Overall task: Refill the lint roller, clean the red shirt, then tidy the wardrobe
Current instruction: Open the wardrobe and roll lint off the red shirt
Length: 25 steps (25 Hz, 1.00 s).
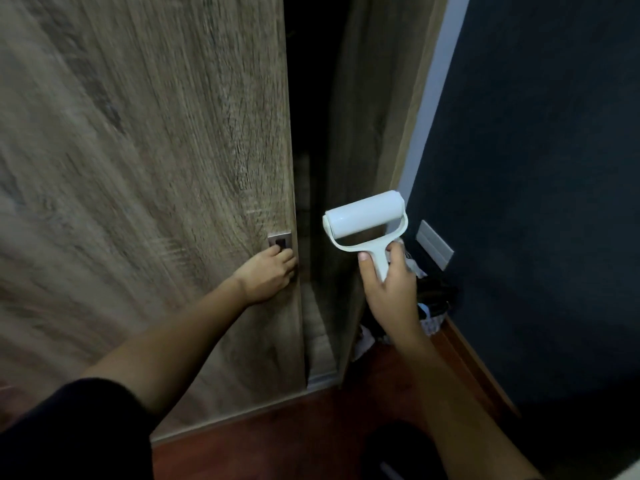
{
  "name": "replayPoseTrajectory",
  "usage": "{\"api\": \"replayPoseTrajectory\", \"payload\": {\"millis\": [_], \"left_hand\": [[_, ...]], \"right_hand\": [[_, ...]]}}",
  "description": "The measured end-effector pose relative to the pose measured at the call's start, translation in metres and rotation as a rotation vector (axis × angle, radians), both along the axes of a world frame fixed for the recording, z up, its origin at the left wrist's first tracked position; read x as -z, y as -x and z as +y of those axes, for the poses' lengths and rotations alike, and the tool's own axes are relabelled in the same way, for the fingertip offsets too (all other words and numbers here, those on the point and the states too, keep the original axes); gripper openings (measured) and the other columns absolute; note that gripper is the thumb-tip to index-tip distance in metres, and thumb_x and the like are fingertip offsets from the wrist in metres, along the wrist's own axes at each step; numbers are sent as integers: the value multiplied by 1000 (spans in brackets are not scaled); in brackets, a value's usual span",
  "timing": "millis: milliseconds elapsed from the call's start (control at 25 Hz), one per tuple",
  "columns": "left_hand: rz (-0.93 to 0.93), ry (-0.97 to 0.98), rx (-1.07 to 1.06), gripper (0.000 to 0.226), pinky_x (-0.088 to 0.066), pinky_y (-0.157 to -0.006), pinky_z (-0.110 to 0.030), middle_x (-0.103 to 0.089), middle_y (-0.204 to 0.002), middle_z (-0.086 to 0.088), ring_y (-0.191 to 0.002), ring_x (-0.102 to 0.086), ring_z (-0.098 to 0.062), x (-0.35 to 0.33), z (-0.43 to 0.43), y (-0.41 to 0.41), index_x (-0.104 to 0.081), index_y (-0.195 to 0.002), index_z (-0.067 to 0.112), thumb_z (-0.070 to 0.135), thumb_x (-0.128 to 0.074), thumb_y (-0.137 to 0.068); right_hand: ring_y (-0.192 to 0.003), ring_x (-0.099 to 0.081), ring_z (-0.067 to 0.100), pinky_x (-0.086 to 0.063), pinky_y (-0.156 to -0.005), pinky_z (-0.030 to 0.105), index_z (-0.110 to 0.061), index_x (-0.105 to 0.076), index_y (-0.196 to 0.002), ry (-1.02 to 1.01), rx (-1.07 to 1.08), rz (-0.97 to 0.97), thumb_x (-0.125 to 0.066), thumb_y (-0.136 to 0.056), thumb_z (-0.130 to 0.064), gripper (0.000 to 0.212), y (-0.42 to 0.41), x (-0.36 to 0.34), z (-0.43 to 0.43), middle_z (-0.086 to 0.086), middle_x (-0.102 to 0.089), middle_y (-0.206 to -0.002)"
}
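Note:
A wood-grain wardrobe sliding door (156, 168) fills the left of the head view. My left hand (268, 273) grips the door's right edge, fingers hooked at the recessed metal pull (280, 240). Beside the door is a narrow dark gap (308, 140); the inside is too dark to make out, and no red shirt shows. My right hand (389, 289) holds a white lint roller (367, 220) by its handle, roller head up, just right of the gap.
The wardrobe's side panel (367, 116) stands right of the gap. A dark blue wall (536, 168) with a grey socket plate (434, 244) is on the right. A basket of dark clothes (433, 306) sits in the corner on the reddish wooden floor (294, 441).

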State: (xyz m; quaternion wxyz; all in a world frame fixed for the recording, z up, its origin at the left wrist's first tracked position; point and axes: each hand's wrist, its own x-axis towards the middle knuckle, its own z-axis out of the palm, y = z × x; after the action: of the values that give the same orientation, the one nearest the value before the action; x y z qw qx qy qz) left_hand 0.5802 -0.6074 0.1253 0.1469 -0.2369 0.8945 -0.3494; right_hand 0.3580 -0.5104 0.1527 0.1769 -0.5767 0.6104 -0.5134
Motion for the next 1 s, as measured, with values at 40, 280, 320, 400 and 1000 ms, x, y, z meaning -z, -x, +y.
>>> {"api": "replayPoseTrajectory", "payload": {"millis": [40, 280, 320, 400, 1000], "left_hand": [[-9, -8, -40, 21, -47, -64, -30, -69, -83, -3, -75, -61, -21, -1, 5, -17, -75, -73, 14, 25, -57, -76], [-78, -35, -252, 40, -40, -60, -28, -64, -69, -3, -66, -57, -21, -7, 37, -109, -70, -58, 16, 22, -34, -75], [-99, -38, -280, 41, -41, -59, -28, -63, -68, -3, -65, -57, -21, -9, 43, -124, -70, -56, 16, 23, -34, -73], [-139, -78, -323, 37, -43, -57, -27, -63, -65, -2, -63, -57, -20, -18, 54, -149, -70, -53, 16, 26, -39, -71], [-103, -61, -549, 44, -44, -60, -30, -64, -73, -3, -73, -59, -23, -27, 107, -275, -73, -67, 14, 18, -30, -74]], "right_hand": [[-69, -55, -6, -43, -58, 16, -21, -47, -99, 12, -5, -8, -56, -89, -34, 19, -15, -1, 2, -18, -55, -75], [-68, -64, 18, -52, -60, 37, -14, -49, -99, -9, -25, -62, -55, -89, -38, 27, -89, -7, 19, -11, -59, -68], [-68, -64, 21, -53, -61, 40, -13, -49, -99, -6, -36, -73, -55, -89, -38, 28, -100, -7, 23, -7, -61, -69], [-67, -63, 22, -53, -61, 41, -13, -48, -98, -10, -57, -86, -55, -89, -40, 29, -121, -8, 27, 1, -65, -72], [-60, -56, 6, -34, -57, 25, -16, -47, -99, -11, -125, -64, -55, -89, -35, 23, -205, -20, 44, -12, -58, -68]]}}
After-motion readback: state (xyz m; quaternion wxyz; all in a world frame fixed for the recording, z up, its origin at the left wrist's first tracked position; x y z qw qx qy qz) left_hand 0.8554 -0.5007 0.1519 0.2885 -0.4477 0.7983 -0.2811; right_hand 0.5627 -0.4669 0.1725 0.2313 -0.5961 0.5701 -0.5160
